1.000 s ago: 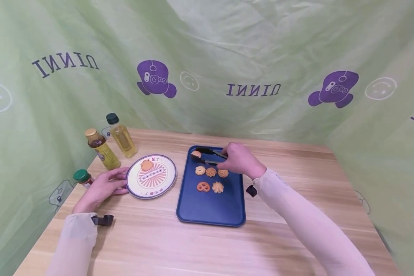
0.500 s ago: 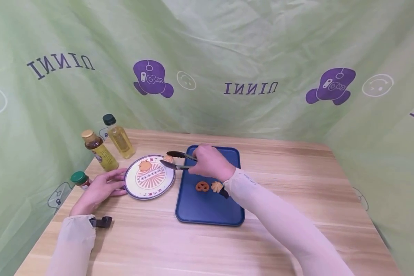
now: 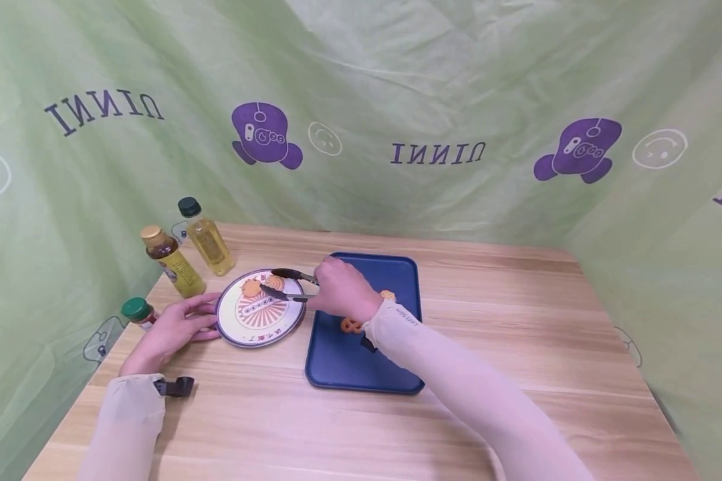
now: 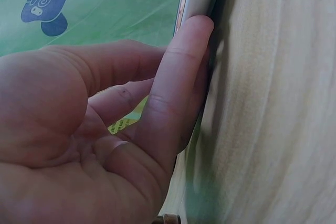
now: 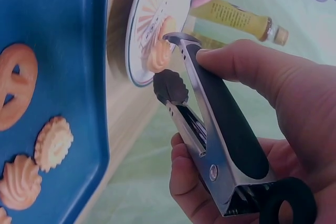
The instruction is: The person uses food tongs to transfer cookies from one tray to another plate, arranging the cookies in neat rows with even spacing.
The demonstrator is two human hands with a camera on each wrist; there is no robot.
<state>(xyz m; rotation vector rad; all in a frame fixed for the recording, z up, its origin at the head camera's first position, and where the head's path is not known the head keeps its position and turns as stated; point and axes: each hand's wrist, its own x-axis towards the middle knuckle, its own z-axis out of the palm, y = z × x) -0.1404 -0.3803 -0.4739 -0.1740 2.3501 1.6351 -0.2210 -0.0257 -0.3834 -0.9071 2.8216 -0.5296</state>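
My right hand [image 3: 345, 290] grips a pair of tongs [image 5: 228, 121], thumb along one black handle and fingers round the other side. The tongs' dark tips stand apart over the right part of the white plate [image 3: 247, 329], around a swirl cookie [image 5: 159, 57]. That cookie lies on the plate beside a round cookie [image 3: 251, 288]. At the plate's left rim rests my left hand [image 3: 177, 331]; in the left wrist view its fingertip [image 4: 197, 27] touches the edge. On the blue tray [image 3: 349, 367] a pretzel cookie [image 5: 18, 85], a flower-shaped cookie [image 5: 54, 144] and a swirl cookie [image 5: 20, 182] show.
Behind the left hand stand a yellow-labelled bottle [image 3: 183, 275], an oil bottle [image 3: 210, 248] with a dark cap, and a green-capped jar [image 3: 136, 309]. Green printed cloth [image 3: 361, 80] hangs around the wooden table [image 3: 505, 294]. My right forearm [image 3: 457, 387] crosses over the tray's right edge.
My right hand has moved left from the tray to the plate, carrying a swirl cookie in the tongs. The cookie is now on the plate, and the left hand has stayed at the rim.
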